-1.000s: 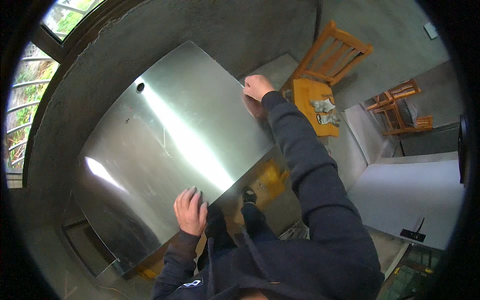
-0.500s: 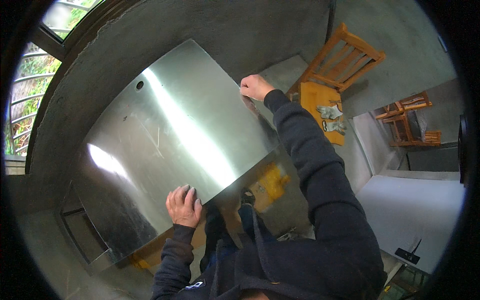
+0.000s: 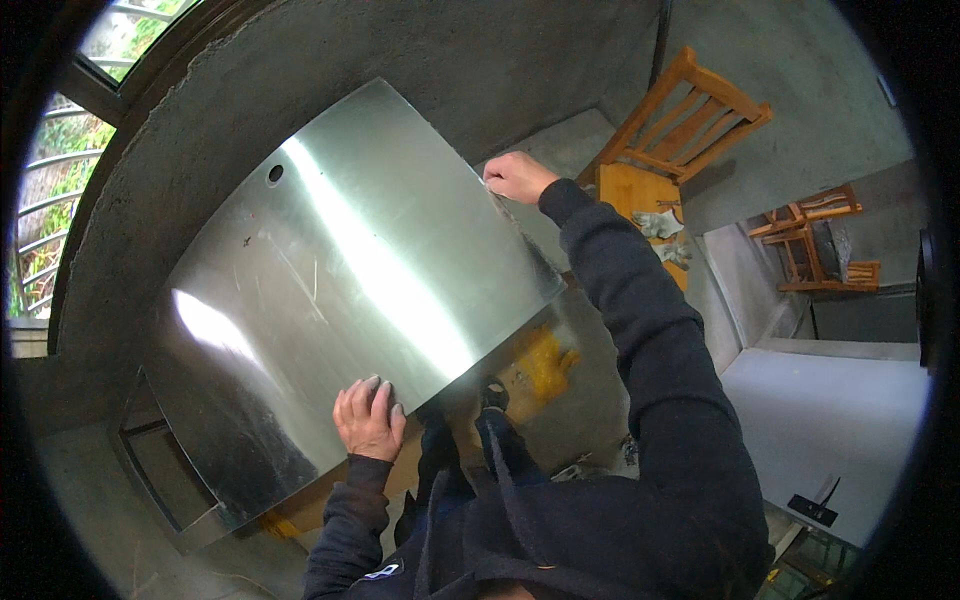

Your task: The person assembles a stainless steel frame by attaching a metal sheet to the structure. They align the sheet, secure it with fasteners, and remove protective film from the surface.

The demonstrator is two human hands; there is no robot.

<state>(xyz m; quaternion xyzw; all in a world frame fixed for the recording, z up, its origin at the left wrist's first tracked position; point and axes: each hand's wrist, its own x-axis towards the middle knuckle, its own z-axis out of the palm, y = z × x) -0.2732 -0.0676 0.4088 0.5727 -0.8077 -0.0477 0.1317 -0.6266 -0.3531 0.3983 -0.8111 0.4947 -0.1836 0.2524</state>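
Observation:
A broad, shiny metal sheet (image 3: 270, 260) with a round hole near its far left edge lies in front of me. Light glares off it in a bright band, and its near left corner looks dark and smudged. My left hand (image 3: 370, 420) rests on top at the near edge, fingers stretched out over the metal. At the right edge is my right hand (image 3: 518, 178), its fingers curled closed against the rim. Whatever they pinch there is hidden from view.
To the right stands a wooden chair (image 3: 690, 120) with grey work gloves (image 3: 660, 225) on its seat. A yellow item (image 3: 548, 365) lies on the floor beside my feet. A white surface (image 3: 820, 420) fills the lower right, and a barred window (image 3: 65, 200) is at the left.
My right hand has shifted very slightly right along the sheet's edge, and its sleeve now covers part of the gloves. The left hand stays in place on the metal.

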